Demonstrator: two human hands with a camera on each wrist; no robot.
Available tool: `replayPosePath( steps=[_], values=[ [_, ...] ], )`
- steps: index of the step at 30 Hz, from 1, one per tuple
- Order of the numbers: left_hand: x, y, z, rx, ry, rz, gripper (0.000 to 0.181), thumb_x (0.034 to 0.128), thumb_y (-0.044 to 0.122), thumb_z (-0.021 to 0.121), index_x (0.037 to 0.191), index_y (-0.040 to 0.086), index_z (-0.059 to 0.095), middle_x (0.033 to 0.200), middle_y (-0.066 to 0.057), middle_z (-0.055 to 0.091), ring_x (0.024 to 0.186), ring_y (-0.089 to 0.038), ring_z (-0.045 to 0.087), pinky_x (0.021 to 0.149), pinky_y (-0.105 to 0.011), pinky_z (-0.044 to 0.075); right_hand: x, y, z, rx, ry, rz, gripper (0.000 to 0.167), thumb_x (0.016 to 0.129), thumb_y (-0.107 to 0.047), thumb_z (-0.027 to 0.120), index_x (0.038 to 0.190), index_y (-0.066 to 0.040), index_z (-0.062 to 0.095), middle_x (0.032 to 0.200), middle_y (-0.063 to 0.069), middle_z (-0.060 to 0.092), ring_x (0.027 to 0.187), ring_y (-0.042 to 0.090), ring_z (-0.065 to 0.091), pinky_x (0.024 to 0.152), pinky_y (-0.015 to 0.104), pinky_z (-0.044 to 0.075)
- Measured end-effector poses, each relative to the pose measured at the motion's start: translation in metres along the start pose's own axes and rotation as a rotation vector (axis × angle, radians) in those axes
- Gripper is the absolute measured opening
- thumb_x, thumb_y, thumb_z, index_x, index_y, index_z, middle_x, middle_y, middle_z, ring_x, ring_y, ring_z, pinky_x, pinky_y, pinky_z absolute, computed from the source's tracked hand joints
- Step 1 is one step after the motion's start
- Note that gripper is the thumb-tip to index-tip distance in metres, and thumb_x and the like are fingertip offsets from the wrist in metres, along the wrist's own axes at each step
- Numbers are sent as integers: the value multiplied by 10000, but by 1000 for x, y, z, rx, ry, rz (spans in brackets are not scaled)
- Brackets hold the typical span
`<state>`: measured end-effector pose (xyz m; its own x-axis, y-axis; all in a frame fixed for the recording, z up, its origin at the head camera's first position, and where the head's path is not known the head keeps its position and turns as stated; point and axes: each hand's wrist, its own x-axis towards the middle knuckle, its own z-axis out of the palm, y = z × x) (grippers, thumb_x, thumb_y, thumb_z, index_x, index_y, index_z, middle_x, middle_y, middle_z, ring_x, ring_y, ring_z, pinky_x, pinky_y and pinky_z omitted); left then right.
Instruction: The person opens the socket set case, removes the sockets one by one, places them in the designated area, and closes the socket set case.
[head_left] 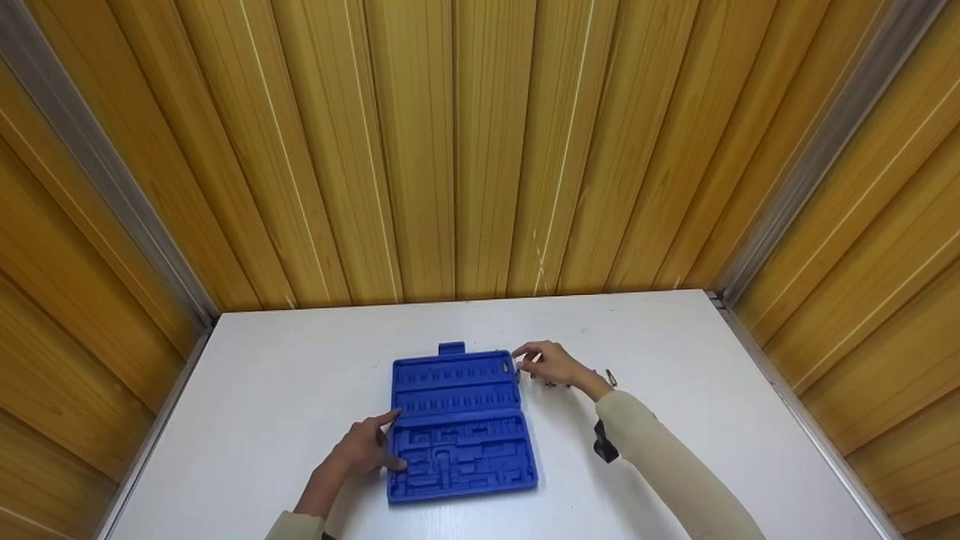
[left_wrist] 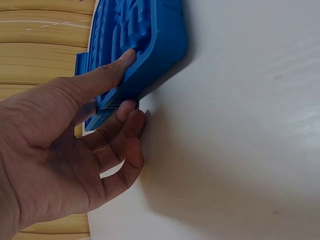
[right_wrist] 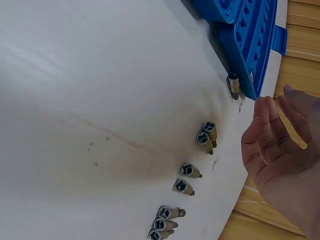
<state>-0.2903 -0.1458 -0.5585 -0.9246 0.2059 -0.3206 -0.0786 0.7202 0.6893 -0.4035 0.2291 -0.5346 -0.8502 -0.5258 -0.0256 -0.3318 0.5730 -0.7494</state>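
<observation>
An opened blue plastic case (head_left: 457, 416) with molded slots lies flat on the white table. My left hand (head_left: 362, 448) grips its left edge; in the left wrist view the thumb (left_wrist: 102, 77) presses on the rim while the other fingers curl below. At the upper right corner is my right hand (head_left: 553, 363), fingers slightly bent, with nothing visible in it in the right wrist view. A small metal piece (head_left: 505, 367) sits in the end slot near that hand. One metal socket (right_wrist: 233, 86) lies on the table against the case's right side.
Several more metal sockets (right_wrist: 183, 187) lie in a loose row to the right of the case, partly hidden by the right hand in the head view. Wood-patterned panels (head_left: 487, 150) rise behind the white table (head_left: 285, 390) and on both sides.
</observation>
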Motion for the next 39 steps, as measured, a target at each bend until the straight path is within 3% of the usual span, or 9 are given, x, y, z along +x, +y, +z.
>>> replayPosePath(
  steps=[5,9,14,17,20,23,28,33,39],
  values=[
    [1,-1,1,3,-5,1,951,704,123,937,1530,84,468,932,-87,654,779,-186,576,734,-363,515,12,-1,14,-115,72,-30,242,967,-33,640,1136,131,691,944,266,715,711,295,661,601,208,450],
    [1,-2,1,12,-1,-1,949,705,134,938,1529,83,469,936,-93,660,790,-194,576,751,-383,521,19,-3,25,-200,125,35,211,931,-58,696,1077,89,736,905,197,693,761,186,562,667,276,432],
    [0,-2,0,-10,-12,-7,949,711,127,932,1535,90,462,945,-90,648,775,-187,591,737,-367,523,27,-8,37,-296,159,159,211,930,-88,719,1084,52,755,926,142,647,855,229,572,769,410,487],
    [0,-2,0,-19,-20,-7,947,715,123,928,1536,87,458,936,-84,639,755,-182,592,715,-353,515,30,-10,41,-403,161,183,206,940,-109,718,1084,31,763,982,150,629,926,278,595,817,482,536],
    [0,-2,-1,-23,-23,-6,949,716,124,927,1539,86,455,930,-83,639,762,-185,585,716,-352,511,34,-14,42,-512,134,190,204,950,-134,716,1081,12,774,1028,162,620,989,316,597,832,535,557],
    [0,-2,-2,-11,-19,5,946,716,131,929,1536,87,460,940,-82,635,796,-195,565,743,-370,508,38,-20,40,-557,76,225,217,955,-151,715,1098,1,775,1058,176,620,1033,345,596,854,566,554],
    [1,-1,-2,12,-7,-6,945,715,144,933,1536,108,466,968,-84,630,841,-209,553,790,-406,509,43,-25,34,-516,-2,297,282,949,-151,725,1176,16,741,1129,195,625,1110,364,602,941,560,530],
    [2,-2,-1,4,-15,-16,950,719,133,930,1542,110,457,980,-91,639,846,-208,569,804,-419,527,42,-19,36,-431,33,297,289,921,-102,748,1163,47,698,1078,208,615,1032,346,619,952,518,522],
    [3,-2,0,9,-12,-1,945,719,130,930,1538,93,458,974,-94,647,845,-206,568,808,-423,528,42,-11,40,-317,111,259,227,875,-17,771,1064,17,651,965,168,602,883,278,577,867,483,508]
  ],
)
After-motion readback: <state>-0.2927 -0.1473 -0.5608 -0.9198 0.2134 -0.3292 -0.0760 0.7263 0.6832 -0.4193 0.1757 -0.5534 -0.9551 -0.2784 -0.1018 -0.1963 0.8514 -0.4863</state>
